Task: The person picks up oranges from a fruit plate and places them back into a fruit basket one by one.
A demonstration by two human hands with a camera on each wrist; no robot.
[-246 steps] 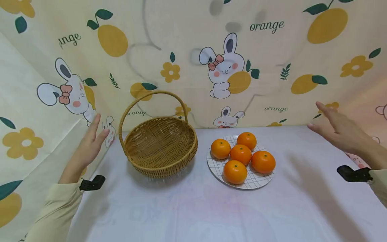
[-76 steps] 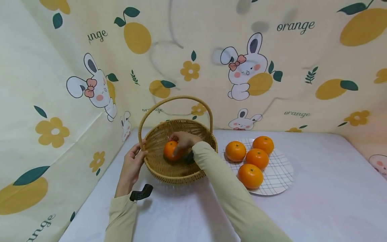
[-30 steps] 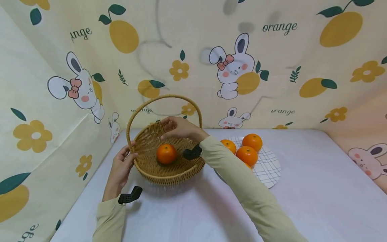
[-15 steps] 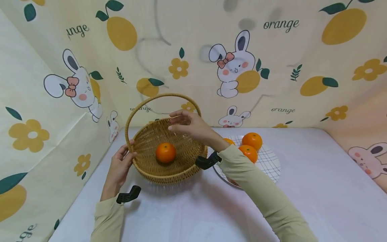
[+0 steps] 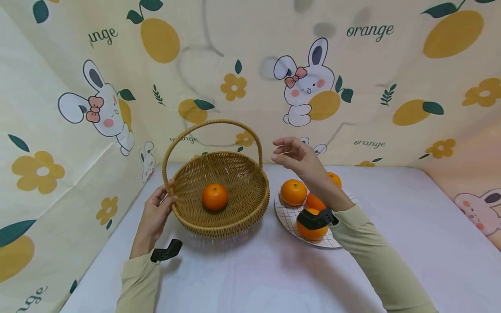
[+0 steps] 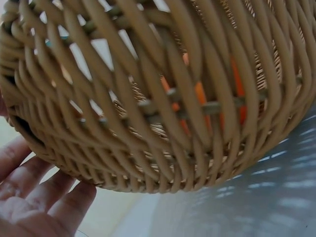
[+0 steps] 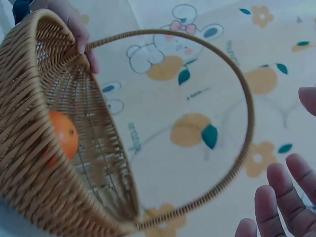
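Cream-coloured cloth (image 5: pixel 258 21), printed with rabbits, yellow fruit and flowers, walls in the white table (image 5: pixel 219 278) before you. On it stands a round-bellied wicker basket (image 5: pixel 242 187) with one orange (image 5: pixel 215 198) resting inside. Your left hand (image 5: pixel 154 213) pinches the basket's rim (image 5: pixel 219 228) on its left side, at the foot of the handle (image 5: pixel 217 121). Your right hand (image 5: pixel 309 167) holds nothing; its fingers bend loosely, thumb apart from them, above the plate (image 5: pixel 287 217) of oranges (image 5: pixel 293 192) just beside the basket. Your right arm and the black wrist camera (image 5: pixel 313 219) hide parts of the plate's fruit.

Expect the basket to be light and a little springy, easily nudged, so the rim near the handle's foot looks a sound place to steady it. Each orange should feel firm and fairly weighty, its glossy peel slightly slippery and apt to roll; cup it round its widest part without squeezing. Woven strands make the basket ribbed and gappy, the handle is a tightly wrapped arch, and the plate is flat and white with thin dark grid lines
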